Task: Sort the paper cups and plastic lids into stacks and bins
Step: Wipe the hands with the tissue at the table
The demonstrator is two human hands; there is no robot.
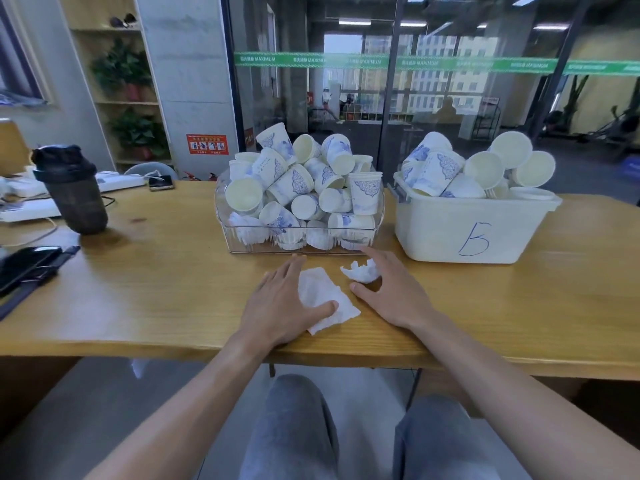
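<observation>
A clear plastic bin [379,216] in the middle of the wooden table [166,289] is heaped with white paper cups [292,183] printed in blue. To its right a white bin marked "B" [467,233] also holds many cups [438,171], some lying with their open mouths toward me. My left hand [280,306] lies flat on a white tissue [327,299] near the front edge, thumb on the paper. My right hand [391,292] rests on the table beside a crumpled white paper wad [362,271], fingers spread around it without gripping.
A dark shaker bottle [74,192] stands at the left. Near it lie a black phone [20,265], a strap, cables and a power strip [117,181]. Another phone [161,183] sits at the back. A glass wall stands behind the table.
</observation>
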